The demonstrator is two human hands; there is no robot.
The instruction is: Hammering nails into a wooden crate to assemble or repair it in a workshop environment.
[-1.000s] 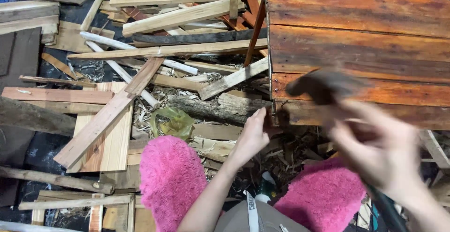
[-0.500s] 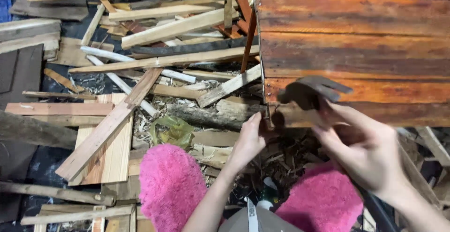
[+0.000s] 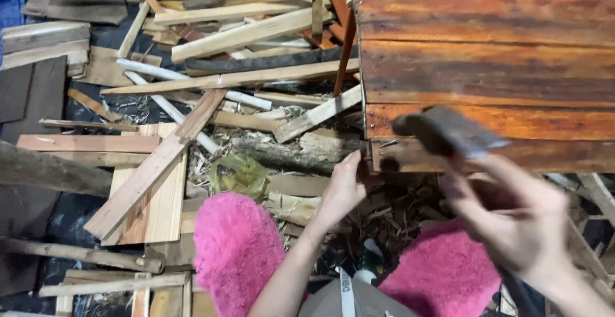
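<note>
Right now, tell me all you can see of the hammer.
The hammer has a dark metal head, blurred by motion, with a blunt face pointing left and a flatter, paler wedge end to the right. Its handle is hidden inside the right hand, which grips it from below. The head is raised in front of the lower orange-stained boards of the panel, near its left edge, where the left hand rests. Whether it touches the wood cannot be told.

Two fluffy pink slippers (image 3: 236,253) sit at the bottom of the view, one left, one right. Around them the floor is a jumble of pale wooden offcuts and slats (image 3: 154,182). A rough dark log (image 3: 282,153) lies among shavings, a crumpled yellow-green plastic bag (image 3: 240,175) just beside it. White thin rods (image 3: 186,83) cross the heap.
</note>
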